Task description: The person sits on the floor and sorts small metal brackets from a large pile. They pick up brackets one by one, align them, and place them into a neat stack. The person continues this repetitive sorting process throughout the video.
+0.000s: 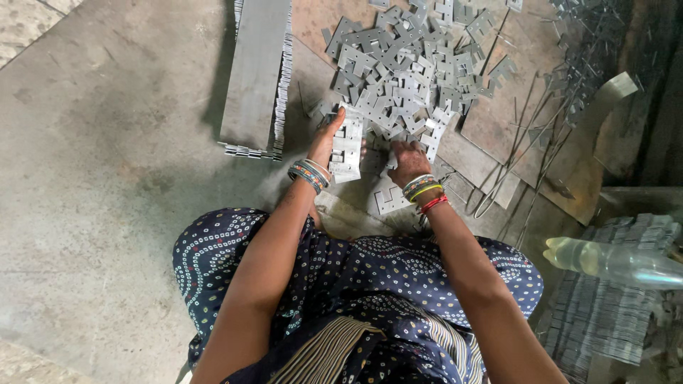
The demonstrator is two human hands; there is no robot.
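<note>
At frame centre, the left hand grips a stack of stamped metal plates that could slip or cut, while the right hand, fingers spread, presses into the sharp-edged loose pile.

Right hand fingers buried in stamped plates; plastic bottle blurred, cut by right edge.
</note>
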